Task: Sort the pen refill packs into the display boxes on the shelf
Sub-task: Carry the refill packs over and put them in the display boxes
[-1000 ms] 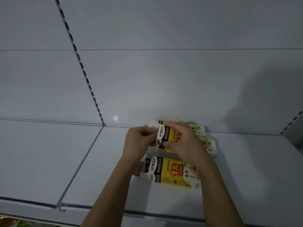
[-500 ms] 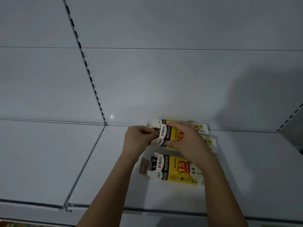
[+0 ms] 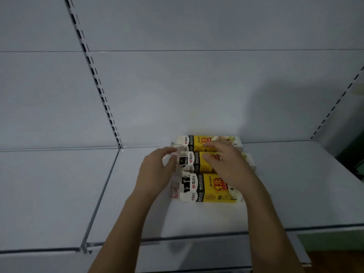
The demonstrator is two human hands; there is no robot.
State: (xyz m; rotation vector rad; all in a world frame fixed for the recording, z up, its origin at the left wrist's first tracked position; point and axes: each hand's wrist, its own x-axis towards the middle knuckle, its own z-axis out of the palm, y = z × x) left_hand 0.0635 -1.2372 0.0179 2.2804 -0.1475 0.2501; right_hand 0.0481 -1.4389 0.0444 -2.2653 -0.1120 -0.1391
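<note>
1. Left hand [image 3: 155, 172]: thumb and fingertips are pinched together on the white end flap [image 3: 173, 153] of the middle box [image 3: 199, 163]. The flap stands out from the left end of that box and looks folded open. Whether anything else is held in the palm cannot be told.

2. Right hand [image 3: 228, 164]: laid flat, fingers spread and not curled, across the top of the middle box, with the fingertips reaching onto the rear box [image 3: 197, 142]. It presses down and steadies; it does not clamp.

3. Position of goods: three yellow, black and white display boxes lie on their sides in a row, front to back, on the shelf [image 3: 197, 219]. The rear box is against the back panel [image 3: 197, 95], the middle box just in front of it and touching, and the front box [image 3: 208, 188] nearest the shelf edge, with its own left end flaps [image 3: 175, 191] also open. No loose refill pack is visible; the contents of the boxes are hidden.

4. Step in hand, as judged: opening or setting the left end flap of the middle box so it can serve for display.

5. Recommendation: keep the flat hand's weight on the box body so it does not slide or tip its neighbours. Work the flap along its crease with a light pinch, as thin card tears readily. Keep the printed faces aligned in the row.

6. Risk noted: the front box's loose flaps lie just beside the left wrist and could be snagged.
</note>
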